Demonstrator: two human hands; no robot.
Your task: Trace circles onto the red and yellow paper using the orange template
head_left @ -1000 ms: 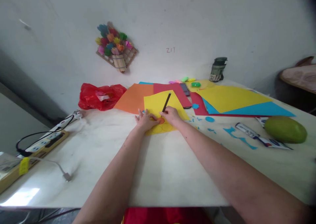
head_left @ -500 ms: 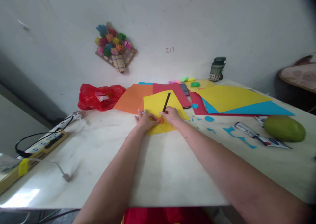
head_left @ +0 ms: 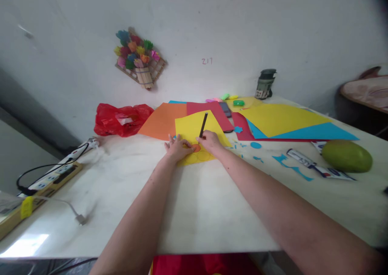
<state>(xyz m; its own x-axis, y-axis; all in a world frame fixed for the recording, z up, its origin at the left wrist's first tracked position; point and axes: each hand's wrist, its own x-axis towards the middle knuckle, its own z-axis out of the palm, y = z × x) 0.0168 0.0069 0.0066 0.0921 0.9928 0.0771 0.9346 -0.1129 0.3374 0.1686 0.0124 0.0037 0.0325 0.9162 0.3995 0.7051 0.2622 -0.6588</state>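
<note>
A yellow sheet of paper [head_left: 194,121] lies on the table with round outlines drawn along its near part. On it rests a small orange paper circle [head_left: 197,147]. My left hand [head_left: 176,149] presses the circle's left side with its fingertips, the other fingers spread over the sheet's left edge. In my right hand [head_left: 211,141] is a dark pen [head_left: 204,124], held upright with its lower end at the circle's far edge. The pen's tip is hidden by my fingers.
Orange paper [head_left: 160,119] and red paper [head_left: 198,109] lie behind. A red plastic bag [head_left: 121,119] sits left, near a power strip [head_left: 45,182]. Blue scraps [head_left: 292,166], a glue tube [head_left: 303,158], a green mango-like fruit [head_left: 347,156] and a dark bottle [head_left: 265,84] are right.
The whole view has shifted very slightly. Both hands, the pen and the orange circle keep nearly the same places on the yellow sheet.
</note>
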